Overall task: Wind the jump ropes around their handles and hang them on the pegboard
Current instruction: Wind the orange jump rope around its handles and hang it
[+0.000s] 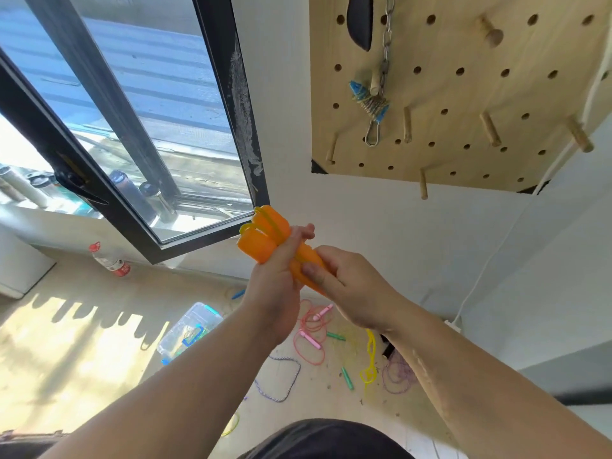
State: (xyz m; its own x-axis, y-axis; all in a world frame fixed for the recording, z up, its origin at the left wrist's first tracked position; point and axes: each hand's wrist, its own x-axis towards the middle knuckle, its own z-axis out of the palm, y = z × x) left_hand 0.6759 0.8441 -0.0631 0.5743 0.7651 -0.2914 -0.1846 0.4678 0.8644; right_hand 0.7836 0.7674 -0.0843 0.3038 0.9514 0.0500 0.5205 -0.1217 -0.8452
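Lower ends of the orange handles (265,238) are buried between both hands, so the rope's end is hard to make out. Left hand (275,279) is curled around the pair. Right hand (351,286) pinches them, thumb on top. They're held up below the pegboard (463,94), with rope (270,221) looped over the tops.
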